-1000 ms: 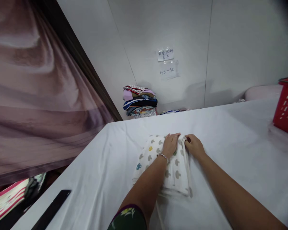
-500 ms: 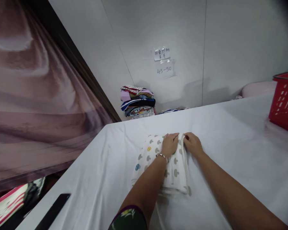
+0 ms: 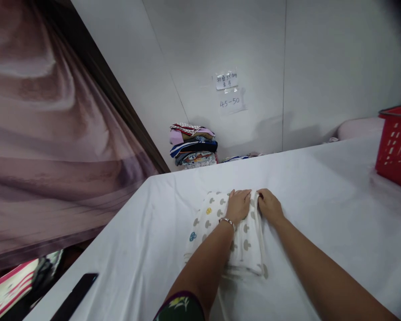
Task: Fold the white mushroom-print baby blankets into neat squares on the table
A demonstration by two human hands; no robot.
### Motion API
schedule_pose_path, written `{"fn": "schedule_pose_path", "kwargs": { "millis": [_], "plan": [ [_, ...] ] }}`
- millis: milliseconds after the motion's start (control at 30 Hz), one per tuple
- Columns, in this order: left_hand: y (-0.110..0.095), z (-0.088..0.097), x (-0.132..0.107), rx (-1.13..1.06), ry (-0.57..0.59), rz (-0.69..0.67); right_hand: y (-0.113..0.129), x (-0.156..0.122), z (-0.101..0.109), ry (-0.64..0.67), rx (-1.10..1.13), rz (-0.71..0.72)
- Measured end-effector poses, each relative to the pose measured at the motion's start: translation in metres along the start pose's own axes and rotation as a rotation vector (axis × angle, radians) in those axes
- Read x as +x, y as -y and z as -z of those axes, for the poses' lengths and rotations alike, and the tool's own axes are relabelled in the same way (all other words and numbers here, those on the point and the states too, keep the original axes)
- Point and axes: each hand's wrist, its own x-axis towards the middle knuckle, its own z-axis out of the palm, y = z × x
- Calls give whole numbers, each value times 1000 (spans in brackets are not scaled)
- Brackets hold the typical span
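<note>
Scarcely any movement; left fingers [image 3: 245,194] flat on soft, folded mushroom-print cloth [image 3: 203,226]; right fingers [image 3: 264,195] pinching its layered edge.

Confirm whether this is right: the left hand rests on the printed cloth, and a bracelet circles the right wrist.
Wrong wrist: the head view shows the bracelet on the left one. The left hand does rest on the printed cloth.

You can pass a hand over the white-clothed table [image 3: 324,200] between your right hand [image 3: 270,207] and the red plastic basket [image 3: 397,149], which blocks the far right. Leftward, a lane runs between the mushroom-print fabric [image 3: 247,254] and the flat black device [image 3: 76,294]. Past the far edge, the folded textile stack [image 3: 194,145] and pale wall [image 3: 254,58] obstruct you; the pinkish curtain [image 3: 53,178] bounds your left.
</note>
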Motion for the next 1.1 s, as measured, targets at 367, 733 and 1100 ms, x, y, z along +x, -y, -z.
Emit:
{"fn": "schedule_pose_path", "kwargs": {
  "millis": [367, 733, 1100],
  "plan": [
    [-2, 20, -12, 14, 111, -72, -7, 4, -4, 6, -33, -10],
    [-16, 32, -43, 18, 226, -68, -6, 5, -1, 78, -52, 22],
    [-56, 49, -122, 12, 317, -22, -9, 6, 0, 82, -57, 33]
  ]
}}
